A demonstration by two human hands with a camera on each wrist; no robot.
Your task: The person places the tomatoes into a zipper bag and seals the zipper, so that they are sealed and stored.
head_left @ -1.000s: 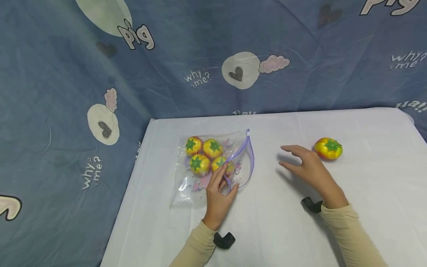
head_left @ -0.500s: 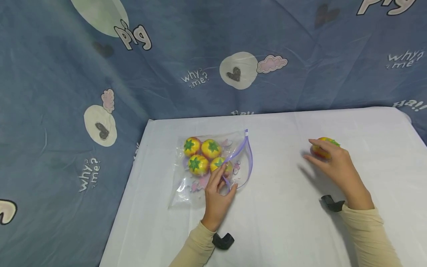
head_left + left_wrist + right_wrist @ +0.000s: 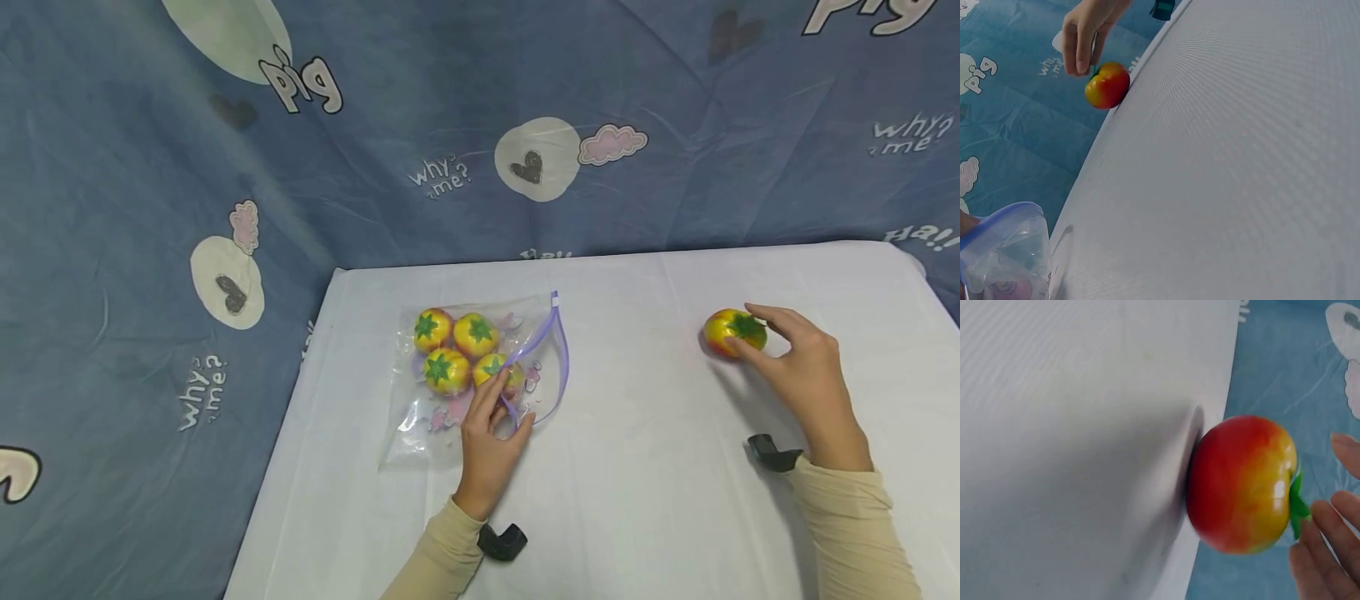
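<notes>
On the right of the white table sits a red-and-yellow toy tomato [image 3: 722,330] with a green leafy top. My right hand [image 3: 816,379] reaches over it from the right, thumb and fingers spread at its top. In the right wrist view the fingertips [image 3: 1311,530] are right at the tomato's [image 3: 1238,487] leaves, while the thumb [image 3: 1347,453] stands apart from it. My left hand [image 3: 491,450] holds the mouth of a clear zip bag [image 3: 408,437], whose purple-edged opening faces right. Several similar toy tomatoes [image 3: 447,371] lie inside; one is partly behind my fingers.
A blue patterned cloth [image 3: 420,108] hangs behind and to the left of the white table [image 3: 615,500]. Dark wrist devices [image 3: 502,542] sit below each hand, at the beige sleeves [image 3: 438,554].
My right hand has moved right, passing over the loose tomato to its right side. The tomato stays in about the same spot. My left hand and the bag have kept still.
</notes>
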